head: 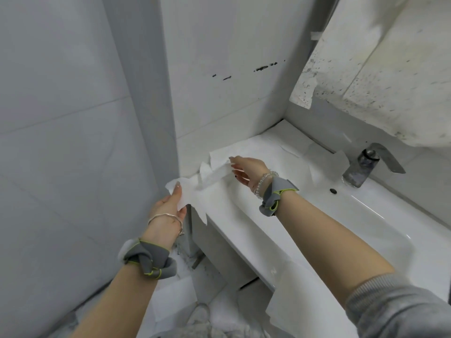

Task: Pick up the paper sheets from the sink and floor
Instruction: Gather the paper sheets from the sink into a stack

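Pale tiled walls (231, 69) are closing in the corner, and a speckled mirror (390, 69) is hanging at the upper right. Below it a white sink (366, 215) is running along the right side, its long basin sloping toward the camera. Flat paper sheets (263, 152) are lying over the sink's back left corner, spreading from the wall toward the faucet (366, 164), with one torn edge standing up just beside the faucet's base. An overhanging sheet (292, 301) is draping down over the sink's front edge at the lower right. More floor sheets (175, 296) are lying on the ground below the cabinet, between the person's two forearms, partly hidden by the left arm. At the sink's left end a crumpled sheet (190, 191) is stretching off the rim and hanging partly down the cabinet side. The left hand (168, 206) is gripping this crumpled sheet at its outer end, thumb and fingers curling round the bunched paper, just off the sink's corner. The right hand (246, 169) is reaching over the counter, its fingers meeting the crumpled sheet's other end where it is joining the flat paper sheets; whether these fingers are pinching the paper or only touching it cannot be told. Grey bands with yellow-green edging are wrapping both forearms: the left band (146, 259) and the right band (275, 193). A thin silver bracelet (166, 217) is circling the left wrist, and a clear bead bracelet (262, 186) is circling the right. A small dark overflow hole (332, 190) is showing in the basin wall under the faucet.
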`<control>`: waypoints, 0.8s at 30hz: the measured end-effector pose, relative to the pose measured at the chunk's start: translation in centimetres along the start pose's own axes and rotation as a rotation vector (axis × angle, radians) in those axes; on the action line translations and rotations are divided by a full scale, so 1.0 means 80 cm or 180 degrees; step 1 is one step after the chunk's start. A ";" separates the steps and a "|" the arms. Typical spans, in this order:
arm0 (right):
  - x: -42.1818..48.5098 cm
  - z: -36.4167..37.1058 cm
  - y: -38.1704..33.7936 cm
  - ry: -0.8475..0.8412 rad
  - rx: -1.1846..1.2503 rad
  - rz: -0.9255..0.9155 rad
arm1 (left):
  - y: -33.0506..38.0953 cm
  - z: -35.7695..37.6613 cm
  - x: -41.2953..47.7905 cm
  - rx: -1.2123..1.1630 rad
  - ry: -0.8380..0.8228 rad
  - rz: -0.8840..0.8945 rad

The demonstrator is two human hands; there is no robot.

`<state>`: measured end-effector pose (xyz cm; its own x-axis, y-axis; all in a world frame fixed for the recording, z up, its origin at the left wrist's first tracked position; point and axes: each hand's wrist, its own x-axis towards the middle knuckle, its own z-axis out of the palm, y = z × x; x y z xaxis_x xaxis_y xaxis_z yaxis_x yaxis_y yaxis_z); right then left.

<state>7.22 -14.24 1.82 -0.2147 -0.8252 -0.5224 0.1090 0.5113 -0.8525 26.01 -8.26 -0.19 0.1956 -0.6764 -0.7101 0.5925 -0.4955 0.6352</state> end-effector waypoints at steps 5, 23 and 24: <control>-0.042 -0.014 -0.036 -0.0303 0.0392 -0.0233 | -0.002 0.007 -0.012 0.0157 -0.0274 0.0188; -0.131 -0.152 0.054 0.0799 0.1815 -0.0460 | -0.037 0.046 -0.046 0.1573 -0.0549 0.0842; -0.135 -0.160 0.064 0.0885 0.1857 -0.0408 | -0.042 0.050 -0.050 0.1668 -0.0606 0.0876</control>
<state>-2.29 0.34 3.37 -0.4952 -0.7383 -0.4579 0.5573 0.1345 -0.8194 20.08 -6.06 1.76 0.1152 -0.8788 -0.4630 0.0682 -0.4580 0.8863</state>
